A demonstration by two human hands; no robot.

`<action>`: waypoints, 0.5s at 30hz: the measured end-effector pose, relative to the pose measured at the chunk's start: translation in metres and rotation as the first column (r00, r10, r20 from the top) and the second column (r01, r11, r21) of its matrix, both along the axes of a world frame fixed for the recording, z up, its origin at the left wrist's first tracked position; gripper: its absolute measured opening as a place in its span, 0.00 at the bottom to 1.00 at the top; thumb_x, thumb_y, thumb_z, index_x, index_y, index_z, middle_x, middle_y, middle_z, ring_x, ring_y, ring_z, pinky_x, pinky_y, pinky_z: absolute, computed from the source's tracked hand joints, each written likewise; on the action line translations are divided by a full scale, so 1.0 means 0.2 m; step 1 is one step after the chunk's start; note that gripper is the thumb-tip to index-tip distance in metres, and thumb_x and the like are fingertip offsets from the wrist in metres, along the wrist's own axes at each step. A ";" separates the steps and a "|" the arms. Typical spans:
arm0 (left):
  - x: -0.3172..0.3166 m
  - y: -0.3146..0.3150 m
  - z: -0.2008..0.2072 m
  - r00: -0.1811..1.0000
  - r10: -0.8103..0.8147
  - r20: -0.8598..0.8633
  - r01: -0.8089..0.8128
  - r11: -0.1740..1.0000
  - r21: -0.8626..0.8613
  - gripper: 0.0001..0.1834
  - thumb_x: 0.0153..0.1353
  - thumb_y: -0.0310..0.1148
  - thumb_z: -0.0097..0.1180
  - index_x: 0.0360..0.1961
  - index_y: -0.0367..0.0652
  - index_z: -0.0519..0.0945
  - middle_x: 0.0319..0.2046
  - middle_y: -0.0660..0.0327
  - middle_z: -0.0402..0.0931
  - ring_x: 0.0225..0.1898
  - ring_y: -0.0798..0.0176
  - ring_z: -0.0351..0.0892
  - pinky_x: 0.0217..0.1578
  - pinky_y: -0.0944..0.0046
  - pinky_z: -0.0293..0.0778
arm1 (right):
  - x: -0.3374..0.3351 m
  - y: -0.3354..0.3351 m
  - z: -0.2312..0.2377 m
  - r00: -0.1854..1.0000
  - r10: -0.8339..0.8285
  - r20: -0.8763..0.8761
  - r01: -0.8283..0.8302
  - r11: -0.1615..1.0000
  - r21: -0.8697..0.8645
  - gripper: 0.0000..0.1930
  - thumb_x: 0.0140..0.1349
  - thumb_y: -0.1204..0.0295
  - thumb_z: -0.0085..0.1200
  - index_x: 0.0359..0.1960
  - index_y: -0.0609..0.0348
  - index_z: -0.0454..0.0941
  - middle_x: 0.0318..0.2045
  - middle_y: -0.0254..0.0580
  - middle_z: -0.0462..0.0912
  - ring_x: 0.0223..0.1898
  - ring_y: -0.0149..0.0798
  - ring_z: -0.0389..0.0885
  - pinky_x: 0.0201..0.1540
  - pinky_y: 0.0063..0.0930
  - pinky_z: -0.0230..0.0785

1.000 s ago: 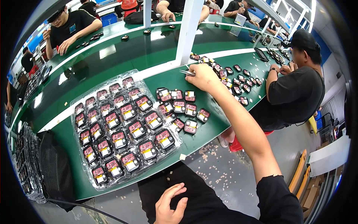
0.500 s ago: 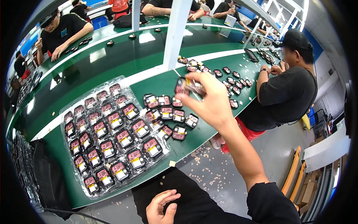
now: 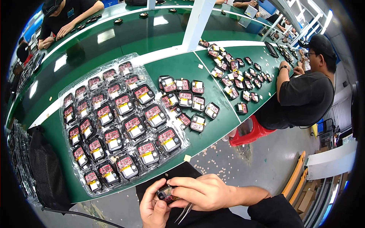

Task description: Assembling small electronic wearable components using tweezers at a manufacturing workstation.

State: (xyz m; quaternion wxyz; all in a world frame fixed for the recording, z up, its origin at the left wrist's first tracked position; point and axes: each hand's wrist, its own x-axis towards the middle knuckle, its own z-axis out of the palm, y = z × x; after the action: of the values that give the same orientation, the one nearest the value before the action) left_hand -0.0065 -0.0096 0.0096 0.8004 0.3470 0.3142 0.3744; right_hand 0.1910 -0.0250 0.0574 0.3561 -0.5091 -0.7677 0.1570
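Over my lap, a small black device housing (image 3: 166, 193) with a circuit board inside sits between my two hands. My left hand (image 3: 151, 209) is closed around its left side, with fingers and thumb at its edges. The fingers of my right hand (image 3: 209, 192) press on its right side and partly cover it. Metal tweezers (image 3: 184, 214) stick out below the right hand, tucked in its grip. On the green bench, a clear plastic tray (image 3: 181, 141) holds rows of similar open housings (image 3: 147, 153) with red boards, white batteries and yellow tape.
Loose housings (image 3: 198, 122) lie right of the tray, with another cluster (image 3: 232, 78) beyond. A white post (image 3: 197, 26) rises behind the bench. A co-worker (image 3: 306, 89) sits at the right by a red stool (image 3: 253, 133). A black mesh bag (image 3: 47, 171) hangs at the left.
My right hand has come down from above the bench to my lap with the housing. My left hand, open before, now grips it too. The view has tilted downward.
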 end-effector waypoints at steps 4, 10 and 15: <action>0.05 -0.03 0.04 0.988 0.152 0.013 -0.151 0.987 -0.044 0.35 0.74 0.35 0.56 0.74 0.36 0.54 0.57 0.50 0.77 0.51 0.57 0.82 0.50 0.62 0.81 | -0.01 -0.01 -0.05 0.999 0.030 0.037 -0.035 0.988 0.150 0.12 0.54 0.66 0.73 0.33 0.58 0.83 0.49 0.58 0.83 0.24 0.29 0.84 0.21 0.18 0.75; 0.04 0.04 0.09 0.996 0.031 0.088 -0.032 0.999 0.007 0.24 0.78 0.31 0.45 0.70 0.31 0.64 0.54 0.46 0.80 0.52 0.57 0.84 0.53 0.62 0.78 | -0.01 -0.06 -0.11 0.995 -0.046 0.088 0.022 0.967 0.255 0.13 0.52 0.72 0.66 0.41 0.48 0.89 0.53 0.53 0.83 0.20 0.21 0.75 0.20 0.12 0.66; 0.03 0.09 0.14 1.000 0.003 -0.031 -0.004 1.000 -0.012 0.24 0.77 0.28 0.45 0.70 0.30 0.62 0.54 0.43 0.80 0.53 0.54 0.84 0.56 0.58 0.79 | -0.03 -0.05 -0.08 1.000 -0.002 -0.009 0.002 0.998 0.068 0.24 0.50 0.54 0.75 0.48 0.47 0.89 0.48 0.44 0.82 0.20 0.23 0.71 0.19 0.14 0.64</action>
State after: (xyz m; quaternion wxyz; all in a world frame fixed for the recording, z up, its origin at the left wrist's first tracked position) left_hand -0.0012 0.0074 0.0381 0.7969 0.3475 0.3292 0.3686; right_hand 0.1855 -0.0342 0.0422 0.3765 -0.4968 -0.7706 0.1328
